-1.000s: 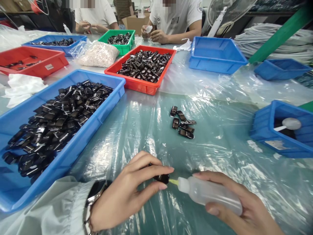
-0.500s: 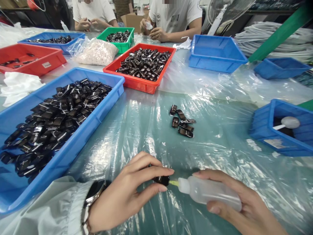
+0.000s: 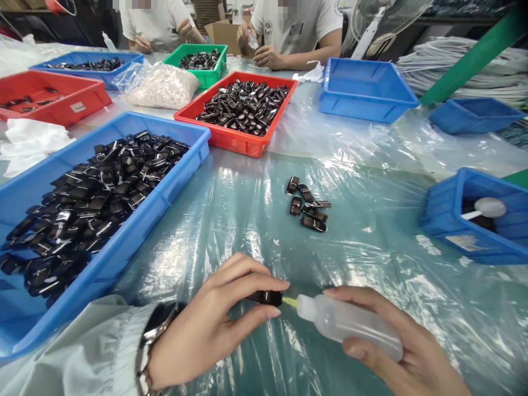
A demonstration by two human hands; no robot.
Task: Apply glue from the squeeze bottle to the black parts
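My left hand (image 3: 218, 319) pinches a small glossy black plastic part (image 3: 270, 298) between thumb and fingers, just above the film-covered table (image 3: 231, 220). My right hand (image 3: 396, 335) is closed around a translucent squeeze bottle (image 3: 350, 324), held nearly level. The bottle's yellow-green needle tip (image 3: 291, 302) points left and meets the right end of the black part; whether it enters cannot be seen. Beyond my hands, several similar black parts (image 3: 313, 224) lie in a loose group on the film.
A blue tray (image 3: 165, 206) heaped with black parts stands at left. Behind it are a red tray (image 3: 243, 147) and a green tray (image 3: 216, 77), also filled. A blue bin (image 3: 445, 220) with a white spoon (image 3: 489, 207) stands at right. Two co-workers (image 3: 297, 33) sit across the table.
Both my hands have shifted slightly left and up, with the black part and the bottle. Across the table, the left co-worker's hands have moved apart.
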